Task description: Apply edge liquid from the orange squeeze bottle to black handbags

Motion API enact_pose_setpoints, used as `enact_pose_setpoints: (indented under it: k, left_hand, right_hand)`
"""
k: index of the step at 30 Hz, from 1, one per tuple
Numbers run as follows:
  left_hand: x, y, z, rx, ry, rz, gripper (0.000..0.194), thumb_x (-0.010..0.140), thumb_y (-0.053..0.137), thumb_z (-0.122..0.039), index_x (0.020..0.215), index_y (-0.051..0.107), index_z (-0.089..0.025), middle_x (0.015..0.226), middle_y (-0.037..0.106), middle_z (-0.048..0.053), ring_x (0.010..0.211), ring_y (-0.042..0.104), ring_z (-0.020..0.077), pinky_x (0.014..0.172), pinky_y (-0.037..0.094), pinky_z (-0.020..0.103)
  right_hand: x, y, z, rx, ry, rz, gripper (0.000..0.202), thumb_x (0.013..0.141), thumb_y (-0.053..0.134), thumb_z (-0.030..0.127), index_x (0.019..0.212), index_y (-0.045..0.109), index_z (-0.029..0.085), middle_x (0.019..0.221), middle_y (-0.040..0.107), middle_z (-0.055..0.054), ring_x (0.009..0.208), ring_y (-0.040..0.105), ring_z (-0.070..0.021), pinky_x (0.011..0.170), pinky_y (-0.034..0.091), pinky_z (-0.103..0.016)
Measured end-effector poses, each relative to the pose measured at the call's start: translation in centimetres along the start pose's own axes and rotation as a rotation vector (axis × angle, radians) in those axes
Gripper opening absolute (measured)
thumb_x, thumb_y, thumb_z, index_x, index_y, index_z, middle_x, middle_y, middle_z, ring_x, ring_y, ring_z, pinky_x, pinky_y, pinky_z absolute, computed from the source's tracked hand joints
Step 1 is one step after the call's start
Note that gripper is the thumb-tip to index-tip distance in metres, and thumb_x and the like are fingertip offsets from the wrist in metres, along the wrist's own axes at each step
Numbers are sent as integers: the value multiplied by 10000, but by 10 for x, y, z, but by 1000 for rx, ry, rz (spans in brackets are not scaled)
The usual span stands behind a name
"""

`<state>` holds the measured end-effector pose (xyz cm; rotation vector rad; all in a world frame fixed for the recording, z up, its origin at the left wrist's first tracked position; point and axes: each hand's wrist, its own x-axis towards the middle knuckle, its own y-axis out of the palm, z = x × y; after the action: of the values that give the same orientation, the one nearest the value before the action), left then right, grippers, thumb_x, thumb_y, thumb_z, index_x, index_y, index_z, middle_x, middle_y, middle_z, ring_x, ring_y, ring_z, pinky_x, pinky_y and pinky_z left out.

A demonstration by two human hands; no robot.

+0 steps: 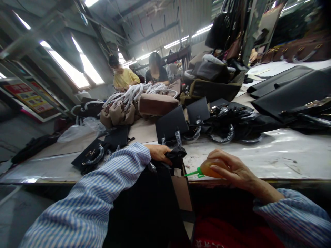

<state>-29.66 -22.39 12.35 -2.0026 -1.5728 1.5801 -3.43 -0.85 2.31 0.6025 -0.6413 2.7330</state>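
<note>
My right hand is wrapped around an amber squeeze bottle with a green nozzle. The nozzle points left, and its tip is at or very near the side edge of a black handbag; whether it touches I cannot tell. My left hand grips the black material at the bag's top, where a dark bunched piece sticks out past the fingers. Part of that grip is hidden behind the hand. The bag leans against the table edge in front of me, its tan inner side showing.
Black handbags with plastic-wrapped handles stand on the white-covered table, such as one handbag ahead. Beige bags are piled behind. Black panels lie at right. A clear plastic bag lies left. Two people sit across the table.
</note>
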Motion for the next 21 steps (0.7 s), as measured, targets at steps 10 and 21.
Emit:
enact_pose_setpoints:
  k: [10, 21]
  left_hand:
    - [-1, 0, -5, -25, 2, 6, 234, 850, 805, -298, 1068, 811, -214, 968, 796, -44, 928, 705, 165, 834, 502, 205]
    - [-2, 1, -8, -24, -16, 1, 205, 844, 811, -270, 1037, 809, -203, 905, 770, -51, 862, 681, 152, 800, 487, 210]
  right_hand:
    - [-4, -1, 2, -2, -9, -31, 193, 989, 699, 449, 1082, 730, 284, 1015, 725, -62, 921, 705, -268, 818, 554, -394]
    - [-9, 6, 3, -2, -44, -73, 162, 1001, 695, 413, 1110, 716, 294, 1036, 713, -59, 934, 703, -259, 810, 553, -376]
